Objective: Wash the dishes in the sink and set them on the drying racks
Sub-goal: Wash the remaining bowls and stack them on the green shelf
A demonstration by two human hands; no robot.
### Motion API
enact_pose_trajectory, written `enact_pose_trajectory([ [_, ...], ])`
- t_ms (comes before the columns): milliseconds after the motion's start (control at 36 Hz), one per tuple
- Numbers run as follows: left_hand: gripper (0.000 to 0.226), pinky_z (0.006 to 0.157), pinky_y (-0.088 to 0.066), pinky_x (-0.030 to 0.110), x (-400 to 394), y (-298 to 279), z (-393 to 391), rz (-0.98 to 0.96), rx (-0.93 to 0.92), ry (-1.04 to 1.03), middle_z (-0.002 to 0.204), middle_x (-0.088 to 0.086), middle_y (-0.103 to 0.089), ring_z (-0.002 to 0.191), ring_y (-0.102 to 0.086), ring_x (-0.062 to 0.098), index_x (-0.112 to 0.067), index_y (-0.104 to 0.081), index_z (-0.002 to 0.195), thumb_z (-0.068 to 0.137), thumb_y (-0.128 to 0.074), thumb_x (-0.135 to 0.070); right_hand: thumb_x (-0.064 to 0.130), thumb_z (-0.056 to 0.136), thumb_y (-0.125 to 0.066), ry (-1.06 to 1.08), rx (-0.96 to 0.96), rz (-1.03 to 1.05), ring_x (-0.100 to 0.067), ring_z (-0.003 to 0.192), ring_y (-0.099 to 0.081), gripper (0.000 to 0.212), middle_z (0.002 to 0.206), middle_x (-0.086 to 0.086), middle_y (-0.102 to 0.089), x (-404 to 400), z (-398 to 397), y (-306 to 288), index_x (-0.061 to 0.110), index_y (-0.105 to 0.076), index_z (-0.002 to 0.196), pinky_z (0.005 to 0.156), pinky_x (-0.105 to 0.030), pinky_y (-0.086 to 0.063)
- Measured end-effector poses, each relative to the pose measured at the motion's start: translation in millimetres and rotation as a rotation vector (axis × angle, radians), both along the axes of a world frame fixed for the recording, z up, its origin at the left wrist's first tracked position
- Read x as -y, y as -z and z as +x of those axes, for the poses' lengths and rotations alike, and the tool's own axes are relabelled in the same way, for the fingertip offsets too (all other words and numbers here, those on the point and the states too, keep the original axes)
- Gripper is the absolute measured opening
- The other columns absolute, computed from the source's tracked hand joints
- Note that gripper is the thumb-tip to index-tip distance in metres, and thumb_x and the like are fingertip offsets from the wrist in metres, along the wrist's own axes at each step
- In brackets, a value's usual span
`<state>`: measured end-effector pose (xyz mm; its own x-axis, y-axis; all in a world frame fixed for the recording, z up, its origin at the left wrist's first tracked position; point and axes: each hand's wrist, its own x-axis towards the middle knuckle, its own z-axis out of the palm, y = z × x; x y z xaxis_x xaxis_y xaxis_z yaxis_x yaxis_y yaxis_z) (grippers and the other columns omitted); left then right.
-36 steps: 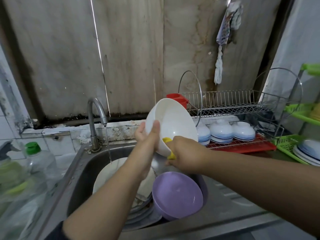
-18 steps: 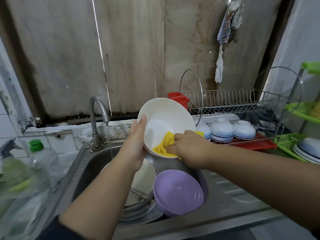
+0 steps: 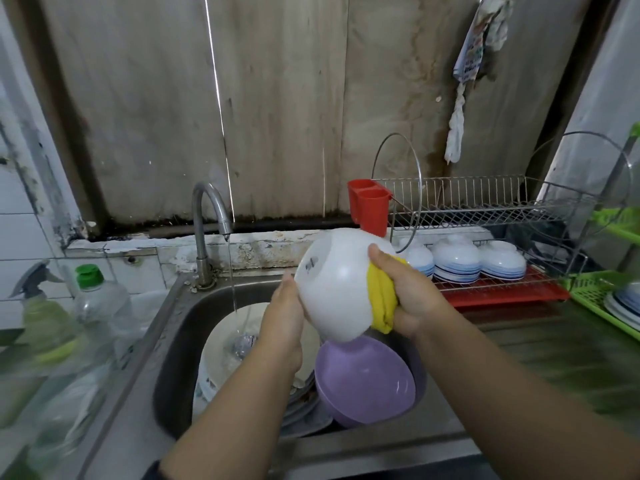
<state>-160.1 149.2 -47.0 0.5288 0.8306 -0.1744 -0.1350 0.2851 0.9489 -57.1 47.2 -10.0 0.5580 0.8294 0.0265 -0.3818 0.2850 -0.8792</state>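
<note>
— While the tap (image 3: 211, 216) ran, what did each hand have?
— My left hand (image 3: 284, 315) gripped one white bowl (image 3: 334, 289) over the sink (image 3: 180, 341); my right hand (image 3: 410, 296) pressed one yellow cloth (image 3: 381, 299) against its outside, at three o'clock.
— And below?
— One purple bowl (image 3: 363, 379) at six o'clock. Three upturned bowls (image 3: 457, 263) sat on the wire rack (image 3: 485, 202) at three o'clock.

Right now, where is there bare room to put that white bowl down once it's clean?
The wire rack's upper tier, right of the red cutlery holder, shows empty slots. The steel drainboard, between the sink and the green rack, is bare. Crowded: the lower tier's blue-banded bowls, and the sink's plates and purple bowl.
</note>
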Motion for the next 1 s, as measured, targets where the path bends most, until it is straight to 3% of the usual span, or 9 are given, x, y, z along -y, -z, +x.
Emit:
enact_pose_trajectory([
  [83,0.048,0.103,-0.038,0.049,-1,8,-1,-0.357,0.124,0.027,0.128,0.005,-0.059,0.120,-0.051,0.028,-0.019,-0.061,0.112,0.098,-0.031,-0.054,0.037,0.089,-0.049,-0.050,-0.142,0.070,-0.026,0.072,-0.071,0.034,0.087,-0.011,-0.074,0,0,10,0.015,-0.075,0.084,0.059,-0.045,-0.057],
  [139,0.050,0.086,-0.047,0.051,-6,14,1,-0.506,0.308,0.053,0.098,0.004,-0.072,0.099,-0.062,0.027,-0.022,-0.065,0.100,0.097,-0.028,-0.056,0.044,0.090,-0.042,-0.054,-0.195,0.094,-0.026,0.075,-0.072,0.048,0.088,-0.010,-0.074,-1,1,17,0.016,-0.079,0.076,0.059,-0.043,-0.058],
  [222,0.036,0.092,-0.046,0.045,-12,20,2,-0.515,0.420,0.024,0.060,-0.002,-0.070,0.065,-0.068,0.013,-0.024,-0.061,0.110,0.100,-0.034,-0.045,0.052,0.080,-0.045,-0.061,-0.228,0.081,-0.028,0.082,-0.071,0.051,0.097,-0.012,-0.073,-3,6,23,0.014,-0.078,0.086,0.063,-0.043,-0.059],
  [444,0.038,0.062,-0.047,0.045,-24,16,-7,-0.460,0.460,-0.048,0.074,-0.001,-0.073,0.055,-0.068,0.019,-0.022,-0.065,0.089,0.097,-0.039,-0.049,0.036,0.091,-0.055,0.086,-0.039,-0.248,-0.033,0.095,-0.066,0.036,0.105,-0.021,-0.068,-4,23,29,0.005,-0.068,0.103,0.090,-0.049,-0.050],
  [528,0.037,0.061,-0.054,0.042,-30,13,-14,-0.395,0.438,-0.091,0.097,0.002,-0.072,0.069,-0.069,0.023,-0.024,-0.064,0.106,0.096,-0.042,-0.051,0.015,0.087,-0.066,0.344,0.216,-0.371,-0.030,0.081,-0.065,0.022,0.084,-0.014,-0.069,-5,31,23,0.002,-0.067,0.104,0.083,-0.042,-0.054],
  [639,0.049,0.073,-0.055,0.055,-29,16,-14,-0.277,0.357,-0.183,0.107,0.003,-0.071,0.086,-0.069,0.028,-0.020,-0.057,0.125,0.088,-0.060,-0.050,0.007,0.091,-0.054,0.270,0.535,-0.325,-0.016,0.046,-0.046,0.022,0.054,0.000,-0.055,-14,18,3,0.015,-0.072,0.080,0.041,-0.020,-0.037],
  [722,0.054,0.082,-0.053,0.056,-21,15,-10,-0.171,0.295,-0.208,0.111,0.007,-0.068,0.095,-0.067,0.031,-0.019,-0.056,0.127,0.083,-0.064,-0.049,0.006,0.089,-0.052,0.182,0.857,-0.311,-0.002,0.056,-0.049,0.027,0.063,0.014,-0.058,-23,-7,-1,0.024,-0.070,0.083,0.049,-0.012,-0.041],
  [861,0.043,0.069,-0.055,0.046,-34,19,-15,-0.203,0.301,-0.281,0.100,0.005,-0.070,0.081,-0.069,0.028,-0.019,-0.059,0.117,0.084,-0.065,-0.046,0.004,0.080,-0.050,0.133,0.907,-0.233,0.000,0.045,-0.041,0.045,0.043,0.016,-0.047,-1,-11,26,0.031,-0.056,0.045,0.050,-0.015,-0.033],
  [1000,0.049,0.073,-0.055,0.048,-22,11,-12,-0.136,0.304,-0.222,0.108,0.008,-0.068,0.090,-0.067,0.029,-0.019,-0.053,0.125,0.087,-0.060,-0.048,-0.002,0.088,-0.048,0.213,0.850,-0.356,-0.006,0.051,-0.039,0.035,0.057,0.005,-0.052,-7,6,23,0.017,-0.065,0.064,0.052,-0.021,-0.038],
])
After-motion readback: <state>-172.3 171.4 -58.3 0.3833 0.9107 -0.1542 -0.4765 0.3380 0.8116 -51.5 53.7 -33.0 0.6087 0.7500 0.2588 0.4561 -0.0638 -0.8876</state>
